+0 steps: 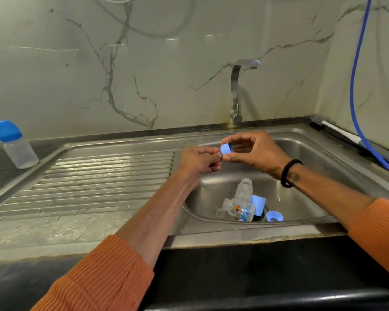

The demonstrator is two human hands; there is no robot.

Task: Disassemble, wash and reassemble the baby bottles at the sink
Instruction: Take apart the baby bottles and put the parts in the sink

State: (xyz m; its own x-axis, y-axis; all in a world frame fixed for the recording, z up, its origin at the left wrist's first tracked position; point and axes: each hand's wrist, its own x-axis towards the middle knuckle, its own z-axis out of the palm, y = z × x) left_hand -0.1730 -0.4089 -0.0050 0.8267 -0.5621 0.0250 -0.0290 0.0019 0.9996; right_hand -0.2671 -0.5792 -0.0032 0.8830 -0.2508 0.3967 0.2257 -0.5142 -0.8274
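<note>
1. The step in hand looks like disassembly; both hands are raised over the sink (pixel 305 140), at about twelve o'clock from the parts lying in the basin.
2. The right hand (pixel 254 151) pinches a small blue ring (pixel 226 149) between thumb and forefinger, its other fingers loosely curved; the ring is clear of the basin, in the air.
3. The left hand (pixel 198 161) is curled, its fingertips meeting the ring's near edge; it seems to pinch something small there, perhaps the teat, but what it grips I cannot tell.
4. The next move, as I judge it, calls for a steady pull or push to part the soft piece from the ring, the right hand bracing while the left draws away; then the pieces go down with the others.
5. In the basin lies a clear bottle (pixel 244 189) on its side, neck toward twelve o'clock; touching it at six o'clock is a second clear bottle (pixel 240 211) with a coloured print and a handle.
6. A pale blue cap (pixel 259 204) lies at three o'clock of the printed bottle; a blue collar (pixel 274 216) rests at four o'clock, near the drain.
7. The tap (pixel 236 90) stands behind, no water visible from it; washing seems not yet begun.
8. One capped bottle (pixel 16 145) stands upright on the counter at nine o'clock, well apart, untouched and whole.
</note>
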